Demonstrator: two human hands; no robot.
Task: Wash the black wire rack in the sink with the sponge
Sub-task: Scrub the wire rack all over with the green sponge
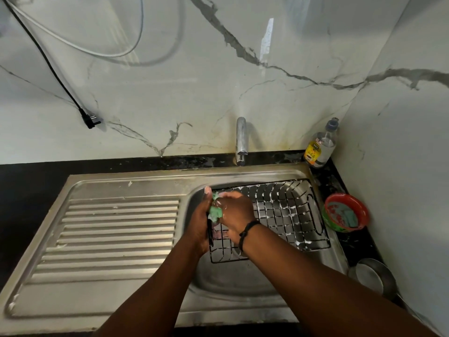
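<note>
At the centre of the frame the black wire rack [279, 215] sits tilted in the steel sink [243, 278], streaked with white suds, its left edge raised between both hands. The left hand [200, 222] curls around that left edge of the rack, thumb pointing up, while the right hand [237, 211], a dark cord at its wrist, grips the soapy green sponge [215, 211] and presses it against the same edge. To the right on the black bench [349, 242] stand a red bowl [346, 212] and, further up, a clear bottle [320, 145] near the tap [241, 142].
</note>
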